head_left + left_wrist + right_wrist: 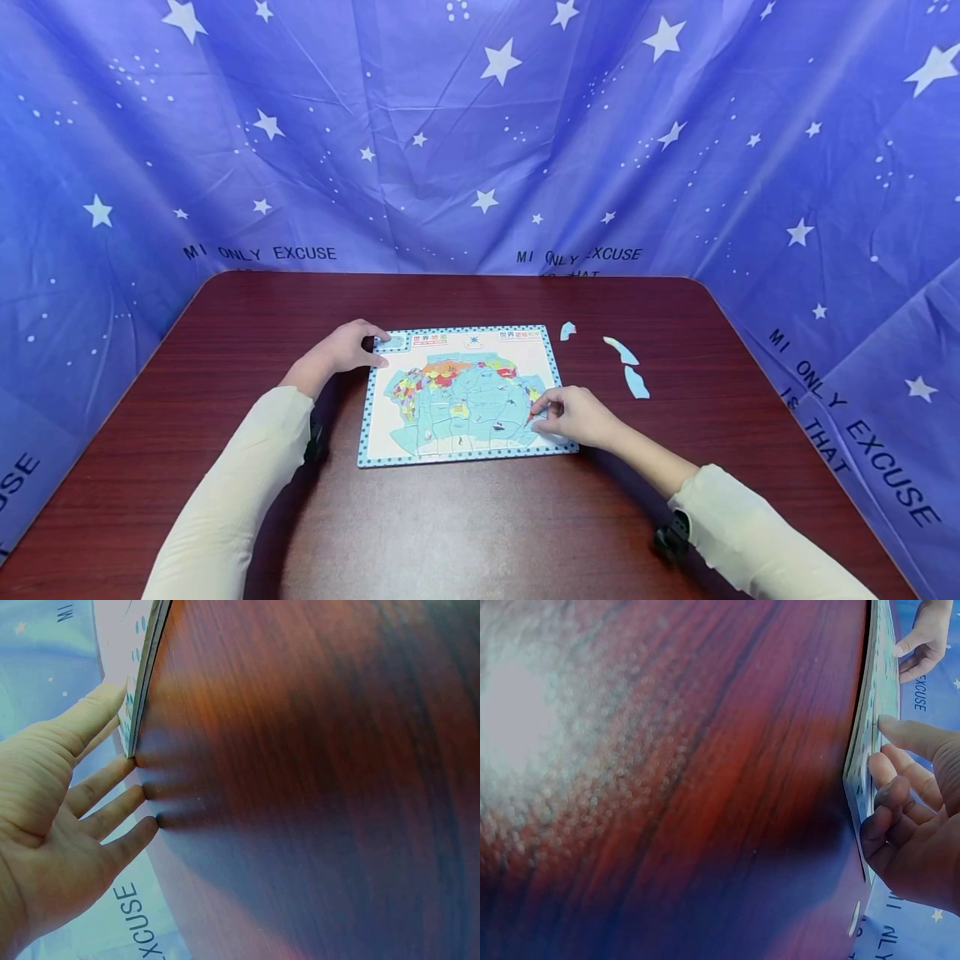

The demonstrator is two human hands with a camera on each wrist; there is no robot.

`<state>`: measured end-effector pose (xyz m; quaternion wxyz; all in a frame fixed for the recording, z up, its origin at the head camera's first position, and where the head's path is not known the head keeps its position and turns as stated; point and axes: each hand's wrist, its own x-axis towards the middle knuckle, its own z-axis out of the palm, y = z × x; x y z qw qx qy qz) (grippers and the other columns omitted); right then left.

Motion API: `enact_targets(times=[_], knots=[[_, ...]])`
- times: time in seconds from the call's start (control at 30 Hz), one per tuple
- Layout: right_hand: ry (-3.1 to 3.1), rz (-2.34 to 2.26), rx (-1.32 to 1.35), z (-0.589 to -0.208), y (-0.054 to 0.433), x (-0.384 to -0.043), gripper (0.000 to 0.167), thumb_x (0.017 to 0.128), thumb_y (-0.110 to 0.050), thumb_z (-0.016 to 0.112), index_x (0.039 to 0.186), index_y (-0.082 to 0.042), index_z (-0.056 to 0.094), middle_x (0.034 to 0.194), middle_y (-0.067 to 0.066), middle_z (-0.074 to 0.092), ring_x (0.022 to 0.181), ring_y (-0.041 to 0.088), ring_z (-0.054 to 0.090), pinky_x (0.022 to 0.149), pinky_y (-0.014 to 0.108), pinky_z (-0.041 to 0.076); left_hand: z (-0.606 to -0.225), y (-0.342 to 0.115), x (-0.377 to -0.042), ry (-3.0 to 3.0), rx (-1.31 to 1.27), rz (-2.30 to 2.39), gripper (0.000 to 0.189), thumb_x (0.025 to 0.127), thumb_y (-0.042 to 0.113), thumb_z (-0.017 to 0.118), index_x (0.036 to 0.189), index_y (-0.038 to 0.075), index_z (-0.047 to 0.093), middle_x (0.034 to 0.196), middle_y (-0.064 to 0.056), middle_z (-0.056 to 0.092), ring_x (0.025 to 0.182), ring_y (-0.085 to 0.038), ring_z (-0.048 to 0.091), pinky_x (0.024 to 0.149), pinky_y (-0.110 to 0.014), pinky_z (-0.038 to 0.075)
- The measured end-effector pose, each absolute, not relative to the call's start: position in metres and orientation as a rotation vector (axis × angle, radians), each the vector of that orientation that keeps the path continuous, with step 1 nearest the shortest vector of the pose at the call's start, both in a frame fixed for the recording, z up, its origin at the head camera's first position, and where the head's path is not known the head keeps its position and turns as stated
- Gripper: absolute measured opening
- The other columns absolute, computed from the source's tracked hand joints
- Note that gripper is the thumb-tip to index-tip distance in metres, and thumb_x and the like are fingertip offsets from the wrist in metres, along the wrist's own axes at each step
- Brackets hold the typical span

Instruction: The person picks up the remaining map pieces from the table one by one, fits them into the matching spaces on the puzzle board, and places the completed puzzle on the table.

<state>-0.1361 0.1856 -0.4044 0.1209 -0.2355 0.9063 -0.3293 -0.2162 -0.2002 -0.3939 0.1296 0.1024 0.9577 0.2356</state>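
A world map jigsaw puzzle board (465, 456) with a dotted blue border lies on the table, most of its map filled with pieces. My left hand (351, 346) rests at its upper left corner. In the left wrist view the thumb of that hand (60, 780) lies over the board's edge, the other fingers spread and fairly straight. Over the map's lower right part, my right hand (581, 415) pinches a small puzzle piece (531, 417) with reddish colour between thumb and forefinger. The other fingers of the right hand (922, 817) curl inward in the right wrist view, where the piece is hidden.
Right of the board lie three loose puzzle pieces: a small one (567, 331), a long curved one (621, 350) and a pale blue one (637, 382). The dark red wooden table (465, 533) backs onto a blue star-patterned curtain (450, 167).
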Motion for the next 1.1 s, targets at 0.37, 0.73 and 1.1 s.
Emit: enact_targets(times=[0.37, 0.73, 1.1], knots=[[2.626, -0.977, -0.708, -0.4045, 0.1865, -0.1356, 0.012, 0.081, -0.016, 0.071, 0.091, -0.01, 0.07, 0.06, -0.004, 0.055, 0.052, 0.003, 0.041, 0.051, 0.019, 0.038, -0.3944, -0.2002, -0.2159, 2.77, 0.284, 0.705, 0.049, 0.084, 0.025, 0.071, 0.126, 0.006, 0.058, 0.144, -0.023, 0.036, 0.128, -0.038, 0.037, 0.105, -0.051, 0.036], [2.626, -0.986, -0.709, -0.4025, 0.1888, -0.1369, 0.011, 0.082, -0.017, 0.071, 0.092, -0.011, 0.071, 0.063, -0.003, 0.057, 0.054, 0.004, 0.042, 0.049, 0.019, 0.037, -0.3934, -0.2007, -0.215, 2.773, 0.314, 0.712, 0.048, 0.083, 0.025, 0.071, 0.125, 0.005, 0.058, 0.142, -0.024, 0.037, 0.127, -0.039, 0.038, 0.103, -0.051, 0.037], [2.668, -1.005, -0.656, -0.399, 0.1952, -0.1422, 0.012, 0.082, -0.018, 0.071, 0.091, -0.01, 0.071, 0.065, -0.004, 0.057, 0.053, 0.004, 0.043, 0.049, 0.019, 0.037, -0.3947, -0.2003, -0.2152, 2.787, 0.312, 0.712, 0.048, 0.083, 0.026, 0.071, 0.124, 0.005, 0.059, 0.141, -0.025, 0.039, 0.126, -0.039, 0.039, 0.103, -0.051, 0.037]])
